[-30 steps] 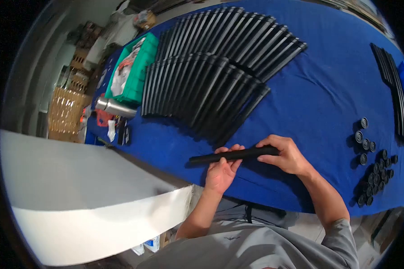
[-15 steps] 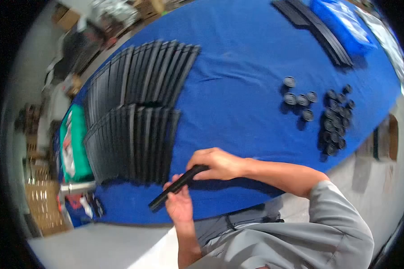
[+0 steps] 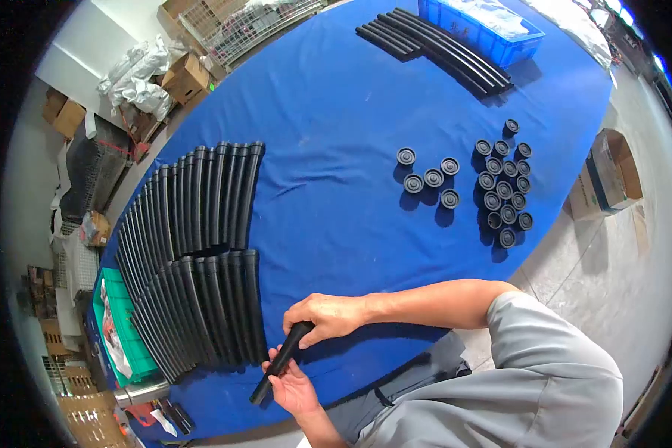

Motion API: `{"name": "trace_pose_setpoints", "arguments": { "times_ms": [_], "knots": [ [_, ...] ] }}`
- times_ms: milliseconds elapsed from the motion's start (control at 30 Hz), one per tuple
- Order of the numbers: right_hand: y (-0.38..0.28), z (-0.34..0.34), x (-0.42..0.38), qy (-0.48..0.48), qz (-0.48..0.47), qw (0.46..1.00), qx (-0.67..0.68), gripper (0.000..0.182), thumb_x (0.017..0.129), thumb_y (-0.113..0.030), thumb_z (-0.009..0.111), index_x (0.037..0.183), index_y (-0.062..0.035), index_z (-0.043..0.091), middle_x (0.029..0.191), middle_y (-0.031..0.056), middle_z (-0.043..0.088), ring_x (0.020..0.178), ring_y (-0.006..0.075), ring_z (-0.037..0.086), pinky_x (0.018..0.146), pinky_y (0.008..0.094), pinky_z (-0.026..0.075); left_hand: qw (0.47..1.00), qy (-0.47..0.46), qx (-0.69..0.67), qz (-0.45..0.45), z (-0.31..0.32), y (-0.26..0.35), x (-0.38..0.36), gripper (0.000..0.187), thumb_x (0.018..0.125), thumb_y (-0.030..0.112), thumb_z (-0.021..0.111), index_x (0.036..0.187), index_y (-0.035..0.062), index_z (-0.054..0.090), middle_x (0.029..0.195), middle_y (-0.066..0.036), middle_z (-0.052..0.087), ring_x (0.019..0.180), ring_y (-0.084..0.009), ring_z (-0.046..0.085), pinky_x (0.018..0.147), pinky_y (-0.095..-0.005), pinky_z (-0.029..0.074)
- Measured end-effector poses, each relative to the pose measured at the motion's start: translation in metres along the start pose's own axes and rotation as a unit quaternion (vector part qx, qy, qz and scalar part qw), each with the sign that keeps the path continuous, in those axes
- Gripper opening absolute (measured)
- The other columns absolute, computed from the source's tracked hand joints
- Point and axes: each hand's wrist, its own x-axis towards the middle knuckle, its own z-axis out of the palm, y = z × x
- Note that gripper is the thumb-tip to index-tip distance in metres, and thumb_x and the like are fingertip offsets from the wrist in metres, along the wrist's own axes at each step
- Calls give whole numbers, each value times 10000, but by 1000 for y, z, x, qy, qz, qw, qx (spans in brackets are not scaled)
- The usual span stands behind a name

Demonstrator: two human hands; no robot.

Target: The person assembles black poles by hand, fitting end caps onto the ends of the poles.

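Observation:
A short black tube [image 3: 276,370] is held slantwise over the near edge of the blue-covered table. My right hand [image 3: 327,316] is closed around its upper end from above. Under its lower part, my left hand [image 3: 296,391] supports it with thumb and fingers around the sides. Just left of both hands lies a near row of black tubes [image 3: 215,306], side by side. A second row of black tubes [image 3: 194,198] lies beyond it, their thicker ends pointing away from me.
Several round black caps [image 3: 434,178] stand right of centre, beside a denser cluster of caps [image 3: 510,168]. Thin black rods [image 3: 455,56] lie at the back near a blue crate [image 3: 493,33]. A green bin [image 3: 123,328] sits at the left edge; a cardboard box [image 3: 612,175] stands on the floor.
The camera view has turned, so the table's contents appear shifted left and down. Both hands still hold the tube, which looks more steeply slanted.

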Motion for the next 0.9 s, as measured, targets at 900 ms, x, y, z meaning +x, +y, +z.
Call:
{"name": "trace_pose_setpoints", "arguments": {
  "times_ms": [900],
  "knots": [
    [5,12,-1,64,-67,996,-2,323,853,-170,756,1092,6,627,889,153,653,828,310,654,729,429,499,1000,5,-3,-7,3,0,1,365,1028,107,608,1381,30,558,1531,-215,479,1461,-358,414,1146,-493,497]
  ]
}}
